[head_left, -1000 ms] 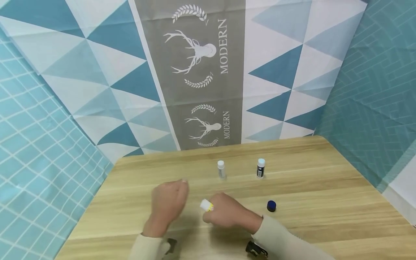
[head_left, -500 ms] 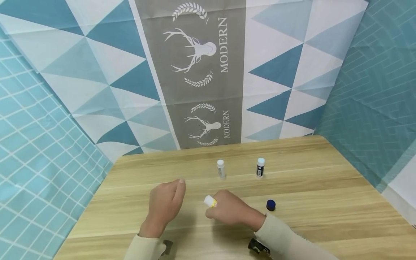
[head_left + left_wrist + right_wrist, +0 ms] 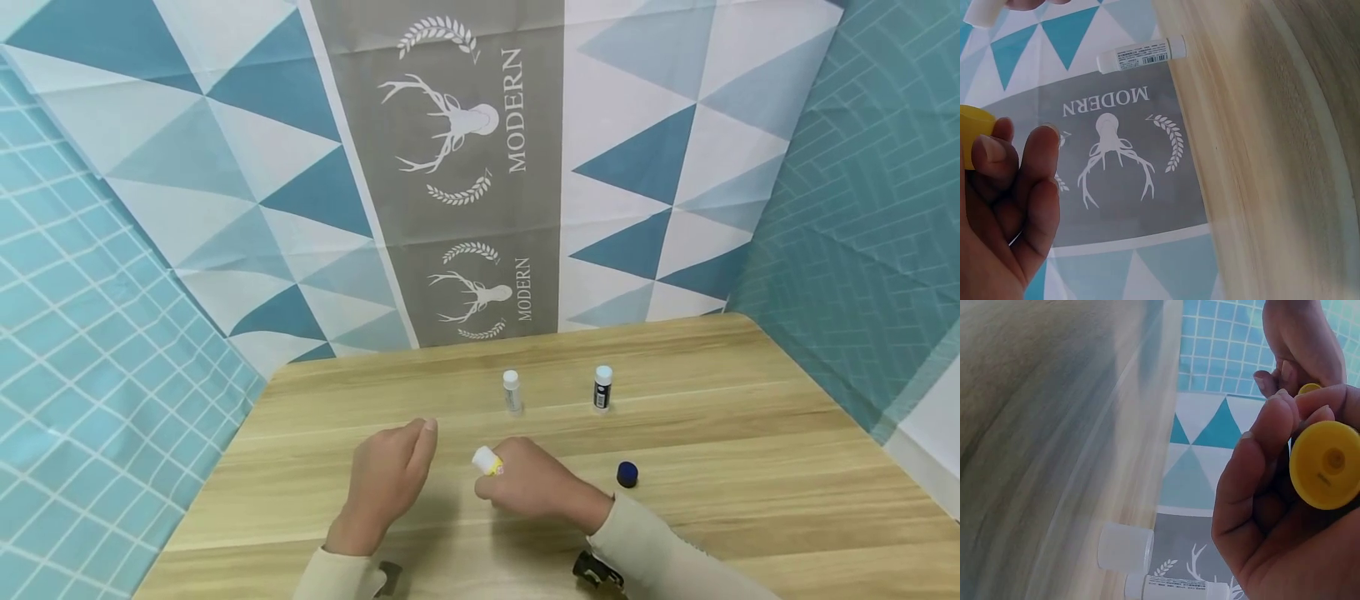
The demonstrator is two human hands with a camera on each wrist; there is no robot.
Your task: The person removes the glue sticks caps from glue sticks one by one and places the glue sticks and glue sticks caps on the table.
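Above the table, my right hand (image 3: 528,479) grips a yellow-and-white glue stick (image 3: 487,461), its white end pointing up and left. In the right wrist view, the round yellow base of this glue stick (image 3: 1329,465) shows beside curled fingers. My left hand (image 3: 390,471), a short way to the left, pinches a small yellow cap (image 3: 974,134). The head view hides that cap behind the hand. Farther back stand a white glue stick (image 3: 512,392) and a white-topped stick with a dark label (image 3: 602,389).
A dark blue cap (image 3: 627,474) sits on the wooden table (image 3: 750,442) right of my right hand. In the right wrist view, a translucent whitish cap (image 3: 1125,548) stands near a white tube (image 3: 1175,587). A patterned cloth wall (image 3: 637,275) rises behind the table.
My right hand has shifted slightly up and to the right with the glue stick. The left hand has barely moved; both hold the same things.
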